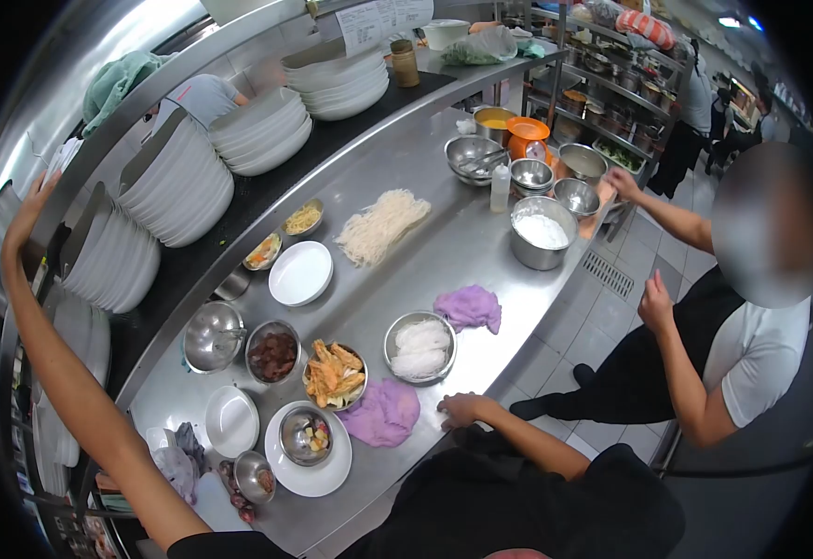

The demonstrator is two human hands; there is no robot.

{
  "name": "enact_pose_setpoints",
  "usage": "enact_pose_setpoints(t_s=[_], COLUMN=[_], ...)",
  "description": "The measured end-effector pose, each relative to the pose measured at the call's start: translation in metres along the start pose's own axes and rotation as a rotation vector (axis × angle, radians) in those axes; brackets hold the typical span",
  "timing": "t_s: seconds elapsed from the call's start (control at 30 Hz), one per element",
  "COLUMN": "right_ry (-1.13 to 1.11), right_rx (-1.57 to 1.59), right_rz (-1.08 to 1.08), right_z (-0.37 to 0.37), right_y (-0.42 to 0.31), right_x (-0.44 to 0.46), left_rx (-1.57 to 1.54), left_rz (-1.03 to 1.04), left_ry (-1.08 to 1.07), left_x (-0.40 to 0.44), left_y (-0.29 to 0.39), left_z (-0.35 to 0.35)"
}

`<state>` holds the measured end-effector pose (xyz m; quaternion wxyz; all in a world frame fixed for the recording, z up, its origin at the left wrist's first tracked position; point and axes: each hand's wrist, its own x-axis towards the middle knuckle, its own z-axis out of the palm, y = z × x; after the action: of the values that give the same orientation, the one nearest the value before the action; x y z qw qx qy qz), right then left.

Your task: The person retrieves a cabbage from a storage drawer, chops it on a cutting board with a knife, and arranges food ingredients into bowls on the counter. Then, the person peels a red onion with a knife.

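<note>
The left hand (pixel 41 188) is raised at the far left, its fingers by the shelf rail just beside some white paper slips (pixel 68 155); I cannot tell whether they grip anything. The right hand (pixel 463 409) rests at the near edge of the worktop (pixel 481 252), fingers loosely curled, and whether they hold something is hidden. Nearest to it, a steel bowl (pixel 389 356) contains two white bundles of fine noodles, between a purple cloth (pixel 469 308) and a second purple cloth (pixel 390 413). Further left, a frying-brown heap of fried pieces (pixel 335 371) fills another bowl, and beside it a deeper bowl (pixel 271 328) holds dark reddish-brown chunks. A wide mixing bowl (pixel 203 340) has a utensil in it. On a large white plate (pixel 337 477) sits a steel bowl with a few yellow and red pieces, and touching or just beside the plate a smaller bowl (pixel 250 466) holds something brown. Toward the shelf, a small bowl (pixel 317 205) carries yellow shreds. A pale noodle mound (pixel 383 226) lies straight on the worktop. At the far end stand a pot (pixel 537 256) of white powder, a pot (pixel 492 137) of yellow contents and a clear squeeze bottle (pixel 500 191).
</note>
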<state>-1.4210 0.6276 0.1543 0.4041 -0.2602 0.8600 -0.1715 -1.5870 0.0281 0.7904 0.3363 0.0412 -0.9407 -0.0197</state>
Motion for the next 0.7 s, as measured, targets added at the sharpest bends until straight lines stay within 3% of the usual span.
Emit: enact_pose_setpoints(t_s=[0.33, 0.5, 0.53, 0.7], right_ry=[-0.108, -0.009, -0.13, -0.004], right_rx=[0.135, 0.041, 0.136, -0.023], right_rz=[-0.015, -0.136, -0.098, -0.214], right_z=[-0.002, 0.013, -0.001, 0.012], right_y=[0.018, 0.031, 0.024, 0.035], right_x=[0.006, 0.014, 0.008, 0.02], left_rx=[0.117, 0.24, 0.262, 0.356], left_rz=[0.025, 0.049, 0.061, 0.108], left_ry=[0.071, 0.123, 0.136, 0.23], left_x=[-0.013, -0.022, -0.024, -0.088], left_y=[0.012, 0.048, 0.054, 0.076], left_z=[0.007, 0.016, 0.019, 0.039])
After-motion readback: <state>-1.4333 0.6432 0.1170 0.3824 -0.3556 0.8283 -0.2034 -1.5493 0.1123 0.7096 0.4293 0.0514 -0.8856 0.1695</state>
